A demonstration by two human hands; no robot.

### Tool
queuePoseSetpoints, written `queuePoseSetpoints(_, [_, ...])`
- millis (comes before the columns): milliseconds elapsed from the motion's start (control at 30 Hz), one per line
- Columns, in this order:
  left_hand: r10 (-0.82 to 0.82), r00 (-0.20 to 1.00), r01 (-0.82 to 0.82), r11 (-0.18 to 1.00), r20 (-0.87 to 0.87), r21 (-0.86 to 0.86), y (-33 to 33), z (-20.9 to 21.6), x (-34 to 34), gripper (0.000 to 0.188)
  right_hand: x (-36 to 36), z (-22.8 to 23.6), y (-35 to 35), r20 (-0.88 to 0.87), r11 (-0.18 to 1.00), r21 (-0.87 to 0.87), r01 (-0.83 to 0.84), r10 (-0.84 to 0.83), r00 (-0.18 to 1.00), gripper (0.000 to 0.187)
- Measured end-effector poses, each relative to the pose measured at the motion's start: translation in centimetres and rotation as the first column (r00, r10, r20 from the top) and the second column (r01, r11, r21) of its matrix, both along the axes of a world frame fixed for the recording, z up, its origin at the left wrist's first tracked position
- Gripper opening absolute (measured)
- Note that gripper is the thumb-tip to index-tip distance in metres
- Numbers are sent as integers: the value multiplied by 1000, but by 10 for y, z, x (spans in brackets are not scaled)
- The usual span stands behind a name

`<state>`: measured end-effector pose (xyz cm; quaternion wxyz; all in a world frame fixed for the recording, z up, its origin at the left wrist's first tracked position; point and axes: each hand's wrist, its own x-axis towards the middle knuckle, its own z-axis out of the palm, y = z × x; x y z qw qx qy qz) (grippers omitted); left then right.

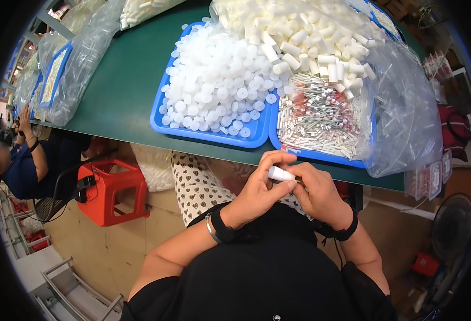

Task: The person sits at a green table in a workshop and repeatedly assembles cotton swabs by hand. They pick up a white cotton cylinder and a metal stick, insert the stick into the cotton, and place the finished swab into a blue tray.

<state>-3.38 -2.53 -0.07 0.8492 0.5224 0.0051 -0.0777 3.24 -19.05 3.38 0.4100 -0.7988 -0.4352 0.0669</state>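
Observation:
Both of my hands meet over my lap, just below the green table's front edge (pixel 139 136). My left hand (pixel 257 190) and my right hand (pixel 315 192) together grip one small white plastic tube (pixel 280 174), fingers curled around it. Directly beyond them lies a blue tray (pixel 214 136) heaped with round white caps (pixel 219 80). A second blue tray (pixel 321 156) to its right holds thin grey-and-white sticks (pixel 321 117), with a pile of white tubes (pixel 305 37) in clear plastic behind.
Clear plastic bags (pixel 407 123) drape over the table's right end and more bags (pixel 80 53) lie at the left. A red stool (pixel 112 192) stands under the table. Another person (pixel 26 160) sits at far left. A fan (pixel 452 224) stands at right.

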Motion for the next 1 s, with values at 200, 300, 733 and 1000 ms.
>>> queuePoseSetpoints(200, [-39, 991, 46, 998, 129, -48, -5, -3, 3, 52, -9, -12, 7, -33, 999, 33, 40, -39, 999, 22])
queuePoseSetpoints(300, [-41, 991, 37, 999, 130, 33, -1, -6, 2, 51, -10, -16, 12, -46, 998, 33, 50, -49, 998, 22])
queuePoseSetpoints(733, [-147, 969, -27, 739, -200, -673, 6, -5, 4, 46, -4, -16, 23, 209, 994, 34, 104, -108, 972, 23])
queuePoseSetpoints(1000, [-47, 975, -126, 689, -217, -714, 5, -10, 3, 46, -23, -33, 53, 125, 958, 104, 267, -279, 952, 17])
